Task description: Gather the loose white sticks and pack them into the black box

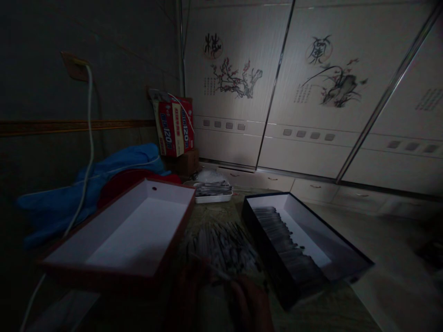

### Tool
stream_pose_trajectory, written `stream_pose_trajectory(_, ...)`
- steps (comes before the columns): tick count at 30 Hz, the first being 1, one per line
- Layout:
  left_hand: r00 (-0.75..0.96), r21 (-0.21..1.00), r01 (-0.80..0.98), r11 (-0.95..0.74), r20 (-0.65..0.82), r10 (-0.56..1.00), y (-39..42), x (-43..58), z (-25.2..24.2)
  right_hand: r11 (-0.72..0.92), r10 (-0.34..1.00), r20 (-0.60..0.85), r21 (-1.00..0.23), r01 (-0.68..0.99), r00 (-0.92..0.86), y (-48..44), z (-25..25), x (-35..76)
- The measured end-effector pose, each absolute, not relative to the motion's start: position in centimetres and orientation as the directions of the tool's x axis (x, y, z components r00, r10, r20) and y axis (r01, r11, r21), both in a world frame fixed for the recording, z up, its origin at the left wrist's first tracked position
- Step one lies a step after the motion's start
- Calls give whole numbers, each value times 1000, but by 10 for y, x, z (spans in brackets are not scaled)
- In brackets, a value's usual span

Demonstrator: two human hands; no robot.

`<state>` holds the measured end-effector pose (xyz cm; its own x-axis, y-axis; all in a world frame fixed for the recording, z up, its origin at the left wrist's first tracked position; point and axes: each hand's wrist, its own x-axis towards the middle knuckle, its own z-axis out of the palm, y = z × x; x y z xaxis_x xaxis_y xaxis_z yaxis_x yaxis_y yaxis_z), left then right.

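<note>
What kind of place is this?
Probably a dim room at home: painted sliding wardrobe doors along the wall, blue clothing heaped nearby, and open boxes on a table used for hand work.

Matt cardboard box (114,230), blue cloth (114,166)

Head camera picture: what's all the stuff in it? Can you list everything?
Red box: one, white inside, left, nothing in it.
Black box: one, right, a row of dark sticks along its left side.
Loose sticks: a pile, grey, between the boxes.
White tray: one, behind the pile, holding more pieces.
Carton: one, red and yellow, by the wall.
Blue cloth: one, far left.
White cable: one, hanging from the wall socket.
Cupboard doors: pale, painted with flowers.
Left hand and right hand: bottom edge, very dark, at the pile; grip unclear.
</note>
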<state>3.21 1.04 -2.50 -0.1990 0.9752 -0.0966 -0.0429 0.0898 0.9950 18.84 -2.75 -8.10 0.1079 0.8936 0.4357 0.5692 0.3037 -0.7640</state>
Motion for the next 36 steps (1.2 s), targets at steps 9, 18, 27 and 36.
stream_pose_trajectory(9,-257,991,-65,119,-132,957,10,30,-31,280,885,421,-823,494,200,-31,-83,180)
stream_pose_trajectory(18,-194,992,-75,99,-112,975,10,33,-28,254,942,334,-761,597,24,-25,-92,192)
stream_pose_trajectory(27,-225,987,-104,124,-145,963,13,31,-35,199,915,351,-821,535,197,-32,-91,181)
stream_pose_trajectory(36,-239,988,-87,131,-148,960,12,33,-29,283,904,413,-773,568,112,-28,-86,186)
